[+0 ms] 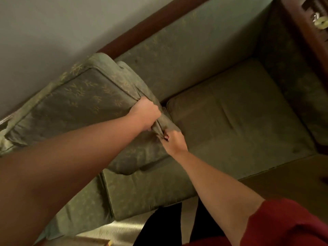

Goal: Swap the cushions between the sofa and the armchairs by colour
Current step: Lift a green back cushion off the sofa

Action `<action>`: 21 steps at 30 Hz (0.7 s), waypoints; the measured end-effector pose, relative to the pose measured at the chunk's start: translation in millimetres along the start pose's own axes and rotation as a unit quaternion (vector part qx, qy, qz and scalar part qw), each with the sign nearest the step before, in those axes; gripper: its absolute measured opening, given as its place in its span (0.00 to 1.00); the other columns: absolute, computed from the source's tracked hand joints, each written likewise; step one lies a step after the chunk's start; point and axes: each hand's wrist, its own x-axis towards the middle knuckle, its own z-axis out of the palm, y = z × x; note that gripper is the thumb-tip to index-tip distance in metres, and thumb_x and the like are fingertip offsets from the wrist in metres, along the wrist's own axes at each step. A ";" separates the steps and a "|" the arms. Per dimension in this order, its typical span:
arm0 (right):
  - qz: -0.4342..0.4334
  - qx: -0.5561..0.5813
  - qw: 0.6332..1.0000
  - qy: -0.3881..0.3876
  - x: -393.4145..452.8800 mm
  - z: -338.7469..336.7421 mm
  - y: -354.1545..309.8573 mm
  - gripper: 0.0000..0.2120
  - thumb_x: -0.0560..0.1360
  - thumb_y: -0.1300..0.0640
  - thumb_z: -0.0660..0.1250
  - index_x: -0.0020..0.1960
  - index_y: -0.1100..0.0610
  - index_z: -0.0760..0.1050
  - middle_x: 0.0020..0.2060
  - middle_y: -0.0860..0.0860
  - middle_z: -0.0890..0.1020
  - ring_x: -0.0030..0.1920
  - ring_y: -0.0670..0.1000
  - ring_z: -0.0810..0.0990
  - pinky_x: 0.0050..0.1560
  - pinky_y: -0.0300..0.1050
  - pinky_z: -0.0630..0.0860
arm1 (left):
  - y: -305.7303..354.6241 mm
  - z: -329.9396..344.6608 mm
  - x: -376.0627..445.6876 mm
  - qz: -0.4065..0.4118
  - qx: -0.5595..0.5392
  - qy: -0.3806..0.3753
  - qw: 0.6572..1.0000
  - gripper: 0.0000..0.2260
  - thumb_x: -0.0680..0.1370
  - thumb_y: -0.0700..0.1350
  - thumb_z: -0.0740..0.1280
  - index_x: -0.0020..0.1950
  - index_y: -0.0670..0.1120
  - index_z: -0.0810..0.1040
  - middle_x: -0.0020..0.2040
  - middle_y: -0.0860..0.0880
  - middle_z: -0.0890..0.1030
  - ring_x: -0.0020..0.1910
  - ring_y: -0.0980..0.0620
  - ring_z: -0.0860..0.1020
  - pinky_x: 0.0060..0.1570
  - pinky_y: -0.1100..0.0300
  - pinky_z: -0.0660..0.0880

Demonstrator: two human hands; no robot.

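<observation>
Well, the swap looked barely under way. Both hands were on one green back cushion (pixel 74 103), which stood tilted against the sofa (pixel 186 55) backrest. The left hand (pixel 145 114) was clenched around the cushion's loose corner fabric, and the right hand (pixel 174 142), just below it, pinched the same bunched fold. The cushion was partly lifted, its lower edge resting on the seat cushion (pixel 145 189) beneath. Beside the gripped corner, a plainer olive seat pad (pixel 239 110) lay flat with no back cushion behind it, so that spot may already have been cleared, though I cannot tell. No armchairs showed, so the carrying and placing seemed still ahead. The gripped cushion was boxy, piped at the edges, woven with a pale leaf pattern, soft enough to crumple. A dark wooden rail (pixel 159 22) capped the sofa.
</observation>
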 end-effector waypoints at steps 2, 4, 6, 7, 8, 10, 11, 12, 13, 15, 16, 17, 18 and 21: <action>-0.030 -0.005 0.998 0.047 -15.7 3.7 -2.6 0.15 0.74 0.46 0.77 0.47 0.54 0.75 0.40 0.51 0.81 0.44 0.59 0.81 0.43 0.53 0.77 | -3.5 -0.4 -19.7 0.009 -0.020 0.006 1.000 0.17 0.76 0.62 0.70 0.57 0.52 0.81 0.55 0.50 0.84 0.55 0.47 0.83 0.47 0.55 0.71; -0.047 -0.058 0.994 0.074 -26.8 6.1 -2.8 0.34 0.66 0.38 0.81 0.60 0.58 0.74 0.54 0.55 0.80 0.56 0.60 0.78 0.56 0.57 0.78 | -6.0 0.2 -39.8 0.010 -0.040 0.010 0.999 0.17 0.76 0.62 0.71 0.56 0.51 0.82 0.54 0.49 0.84 0.53 0.46 0.84 0.45 0.55 0.72; -0.045 -0.089 0.991 0.090 -40.5 5.0 -7.4 0.49 0.59 0.32 0.81 0.68 0.59 0.68 0.64 0.56 0.74 0.66 0.59 0.72 0.68 0.58 0.73 | -10.0 1.3 -63.5 -0.003 -0.067 0.017 0.998 0.17 0.75 0.62 0.72 0.54 0.50 0.83 0.53 0.49 0.85 0.52 0.46 0.84 0.43 0.55 0.73; -0.039 -0.078 0.992 0.092 -49.0 1.6 -13.2 0.53 0.58 0.31 0.82 0.70 0.58 0.66 0.67 0.55 0.72 0.69 0.58 0.70 0.71 0.58 0.71 | -11.5 3.3 -76.1 -0.009 -0.080 0.022 0.997 0.17 0.75 0.62 0.72 0.53 0.50 0.83 0.52 0.49 0.85 0.52 0.45 0.84 0.43 0.56 0.73; -0.040 -0.065 0.993 0.093 -57.0 -1.2 -18.2 0.54 0.57 0.31 0.82 0.71 0.56 0.65 0.67 0.54 0.71 0.68 0.57 0.70 0.71 0.59 0.71 | -12.1 6.6 -88.7 -0.014 -0.089 0.027 0.996 0.17 0.74 0.62 0.73 0.52 0.49 0.84 0.52 0.48 0.85 0.52 0.45 0.84 0.42 0.56 0.73; -0.060 -0.061 0.991 0.100 -73.0 -7.4 -32.4 0.53 0.58 0.29 0.81 0.73 0.55 0.66 0.66 0.51 0.72 0.67 0.55 0.71 0.69 0.62 0.71 | -11.8 14.6 -113.7 -0.022 -0.101 0.044 0.994 0.17 0.74 0.62 0.72 0.52 0.50 0.83 0.50 0.48 0.85 0.51 0.45 0.84 0.42 0.55 0.74; -0.073 -0.068 0.989 0.106 -82.5 -9.8 -42.1 0.53 0.59 0.28 0.80 0.73 0.54 0.66 0.66 0.50 0.73 0.67 0.54 0.71 0.69 0.63 0.71 | -11.7 17.3 -126.9 -0.027 -0.110 0.059 0.992 0.17 0.74 0.62 0.72 0.52 0.50 0.83 0.49 0.48 0.85 0.50 0.44 0.84 0.42 0.54 0.74; -0.089 -0.080 0.985 0.120 -92.7 -11.5 -52.7 0.52 0.60 0.28 0.79 0.73 0.54 0.67 0.66 0.51 0.73 0.67 0.54 0.72 0.70 0.63 0.70 | -12.3 19.3 -140.0 -0.036 -0.123 0.079 0.989 0.17 0.75 0.63 0.71 0.53 0.51 0.83 0.49 0.48 0.85 0.50 0.44 0.84 0.42 0.54 0.75; -0.103 -0.091 0.980 0.141 -104.3 -13.0 -63.1 0.50 0.62 0.28 0.78 0.74 0.55 0.67 0.67 0.51 0.73 0.68 0.55 0.72 0.70 0.62 0.70 | -13.1 21.3 -152.3 -0.049 -0.140 0.103 0.984 0.17 0.75 0.63 0.70 0.54 0.51 0.83 0.49 0.48 0.85 0.50 0.44 0.84 0.42 0.53 0.75; -0.112 -0.119 0.969 0.187 -125.0 -20.0 -83.8 0.49 0.63 0.29 0.78 0.72 0.57 0.69 0.66 0.54 0.72 0.68 0.57 0.71 0.71 0.58 0.69 | -14.6 25.7 -173.2 -0.072 -0.174 0.153 0.970 0.19 0.75 0.65 0.68 0.55 0.53 0.82 0.50 0.49 0.84 0.50 0.43 0.83 0.41 0.53 0.73; -0.116 -0.144 0.961 0.208 -131.5 -29.0 -92.6 0.48 0.62 0.28 0.78 0.70 0.57 0.70 0.65 0.54 0.73 0.66 0.58 0.72 0.70 0.58 0.68 | -14.5 27.8 -182.5 -0.081 -0.196 0.177 0.961 0.19 0.75 0.67 0.67 0.54 0.53 0.82 0.50 0.49 0.84 0.51 0.43 0.83 0.40 0.53 0.71; -0.132 -0.178 0.950 0.219 -134.5 -41.5 -100.4 0.46 0.61 0.27 0.78 0.66 0.57 0.71 0.62 0.55 0.75 0.64 0.58 0.73 0.67 0.57 0.69 | -13.6 30.3 -189.6 -0.089 -0.224 0.198 0.950 0.20 0.74 0.69 0.67 0.53 0.54 0.81 0.49 0.50 0.84 0.50 0.43 0.83 0.40 0.53 0.70; -0.155 -0.219 0.940 0.212 -134.5 -56.6 -106.4 0.44 0.61 0.26 0.77 0.61 0.57 0.72 0.57 0.55 0.77 0.60 0.59 0.74 0.63 0.58 0.70 | -11.7 32.8 -194.8 -0.098 -0.255 0.214 0.938 0.21 0.73 0.70 0.67 0.51 0.54 0.81 0.48 0.50 0.84 0.49 0.43 0.83 0.39 0.54 0.69; -0.225 -0.324 0.907 0.148 -129.9 -108.6 -120.8 0.33 0.65 0.27 0.72 0.52 0.55 0.78 0.47 0.53 0.84 0.48 0.61 0.82 0.46 0.52 0.77 | 0.1 32.5 -200.1 -0.123 -0.352 0.247 0.895 0.24 0.70 0.74 0.66 0.44 0.53 0.80 0.43 0.50 0.84 0.46 0.43 0.83 0.37 0.54 0.66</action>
